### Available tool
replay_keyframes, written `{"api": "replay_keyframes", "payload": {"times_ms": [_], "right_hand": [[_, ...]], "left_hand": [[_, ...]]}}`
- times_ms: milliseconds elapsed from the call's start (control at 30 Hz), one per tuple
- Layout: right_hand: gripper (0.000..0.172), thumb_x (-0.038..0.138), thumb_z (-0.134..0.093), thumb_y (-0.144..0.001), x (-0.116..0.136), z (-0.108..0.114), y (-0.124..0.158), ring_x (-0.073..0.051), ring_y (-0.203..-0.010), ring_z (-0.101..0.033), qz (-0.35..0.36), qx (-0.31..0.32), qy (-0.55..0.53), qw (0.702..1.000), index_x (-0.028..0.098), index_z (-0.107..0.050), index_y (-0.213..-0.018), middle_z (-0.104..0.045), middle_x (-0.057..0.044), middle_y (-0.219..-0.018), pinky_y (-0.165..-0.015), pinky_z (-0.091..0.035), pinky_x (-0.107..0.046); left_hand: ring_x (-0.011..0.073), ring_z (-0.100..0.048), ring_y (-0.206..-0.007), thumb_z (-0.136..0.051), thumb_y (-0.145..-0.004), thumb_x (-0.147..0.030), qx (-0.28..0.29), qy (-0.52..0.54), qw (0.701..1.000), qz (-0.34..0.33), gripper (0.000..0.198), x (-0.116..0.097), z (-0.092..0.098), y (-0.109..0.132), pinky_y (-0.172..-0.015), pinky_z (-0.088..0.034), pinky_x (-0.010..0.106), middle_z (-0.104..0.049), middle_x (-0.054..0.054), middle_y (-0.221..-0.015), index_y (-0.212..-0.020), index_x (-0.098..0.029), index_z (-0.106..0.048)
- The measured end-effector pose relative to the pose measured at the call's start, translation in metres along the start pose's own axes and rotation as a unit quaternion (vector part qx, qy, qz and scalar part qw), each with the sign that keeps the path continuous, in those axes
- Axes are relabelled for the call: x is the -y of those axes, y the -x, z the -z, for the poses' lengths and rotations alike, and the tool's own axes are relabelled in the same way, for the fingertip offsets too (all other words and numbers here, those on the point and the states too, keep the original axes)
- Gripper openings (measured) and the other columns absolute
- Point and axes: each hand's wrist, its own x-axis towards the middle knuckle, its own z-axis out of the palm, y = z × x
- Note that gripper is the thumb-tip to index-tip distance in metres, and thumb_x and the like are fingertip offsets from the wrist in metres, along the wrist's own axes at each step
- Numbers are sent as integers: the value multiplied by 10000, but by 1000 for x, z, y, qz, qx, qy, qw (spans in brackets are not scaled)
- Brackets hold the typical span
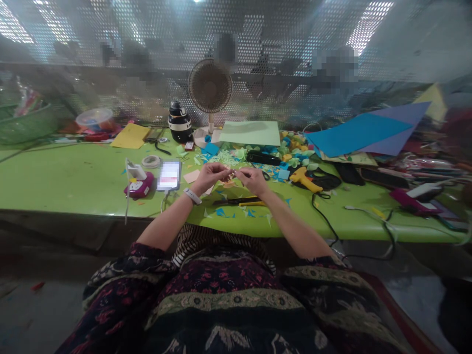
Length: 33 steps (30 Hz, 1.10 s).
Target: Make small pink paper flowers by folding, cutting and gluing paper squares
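Observation:
My left hand point(209, 178) and my right hand point(253, 180) meet above the green table, fingertips pinched close together. Between them is something small that I cannot make out. Under the hands lie peach paper pieces point(191, 176). Just in front of me rests a black and yellow tool point(239, 201), perhaps a cutter or scissors, among blue and green paper scraps. Beyond the fingers spreads a heap of cut green paper bits point(224, 158), with a black stapler-like object point(263, 158) beside it. To the right lies a yellow glue gun point(306, 180).
A lit phone point(168, 175), a tape roll point(151, 161) and a purple device point(139, 186) with a white plug sit left. Behind stand a black bottle point(180, 123) and a fan point(210, 86). Blue sheets point(361, 132) lean right; black cables point(324, 216) hang over the table's front edge.

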Motion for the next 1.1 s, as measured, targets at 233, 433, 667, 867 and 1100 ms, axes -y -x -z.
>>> {"api": "replay_keyframes", "payload": {"times_ms": [233, 433, 667, 867, 1100], "right_hand": [[466, 572, -518, -873, -2, -1, 0, -123, -518, -414, 11, 3, -20, 1000, 189, -584, -617, -467, 9, -528, -523, -331, -282], [422, 515, -522, -874, -3, -2, 0, -125, -528, -425, 27, -12, -23, 999, 187, -608, -622, -478, 7, -529, -533, -351, -277], [326, 383, -510, -875, -7, -1, 1, -131, -552, -491, 41, 14, -25, 999, 178, -663, -674, -582, -11, -578, -570, -396, -273], [269, 313, -520, -842, -11, -2, 0, -146, -607, -567, 49, 24, -21, 998, 172, -733, -759, -692, -33, -688, -591, -423, -275], [255, 316, -541, -846, -13, -3, 0, -156, -660, -590, 52, 26, -23, 998, 176, -740, -770, -717, -37, -736, -630, -441, -280]], "left_hand": [[111, -636, -574, -868, -646, -535, -6, -6, 1000, -13, 440, 4, 1, -2, -592, -529, 244, -725, 49, -671, -743, -130, -726], [120, -647, -594, -883, -606, -544, -18, 1, 1000, -3, 461, 4, 1, -3, -604, -539, 255, -739, 59, -694, -759, -128, -753], [108, -637, -587, -876, -643, -523, -13, 14, 1000, -13, 433, 3, 1, -2, -614, -532, 254, -723, 49, -674, -761, -129, -740], [101, -624, -586, -876, -648, -516, 16, 31, 999, -6, 428, 5, 3, -3, -614, -523, 251, -716, 41, -674, -780, -130, -746], [101, -623, -595, -883, -637, -510, 21, 40, 999, 10, 428, 5, 3, -4, -618, -516, 248, -722, 45, -686, -790, -131, -755]]}}
